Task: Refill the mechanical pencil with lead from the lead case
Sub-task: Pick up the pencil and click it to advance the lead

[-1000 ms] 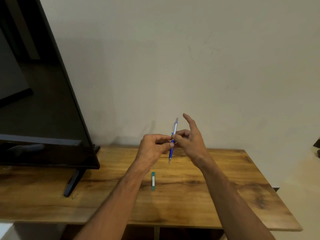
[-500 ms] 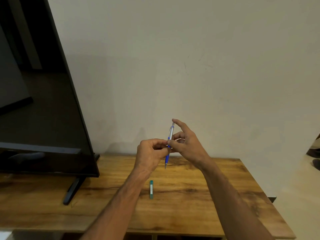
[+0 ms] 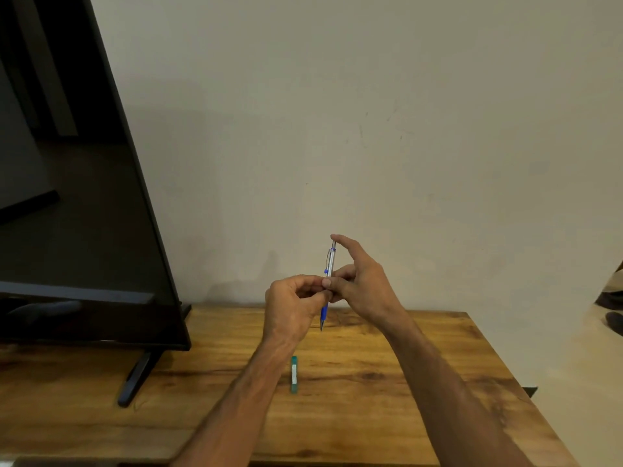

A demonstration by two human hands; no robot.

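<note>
The mechanical pencil [image 3: 330,264], clear with a blue grip, stands nearly upright above the table, tip down. My left hand [image 3: 292,308] pinches it at mid-barrel. My right hand [image 3: 362,284] grips the same spot from the right, and its index finger rests on the pencil's top end. A small teal lead case [image 3: 294,374] lies flat on the wooden table [image 3: 404,382], below my hands and touching neither. Whether the case is open I cannot tell.
A large black TV [image 3: 77,214] stands at the left on a dark foot [image 3: 136,379]. A plain wall rises behind the table. The table's right edge drops off near a dark bracket [image 3: 529,390].
My right index finger came down from the air onto the pencil's top end. Both hands with the pencil shifted slightly left in view. The lead case stayed where it was.
</note>
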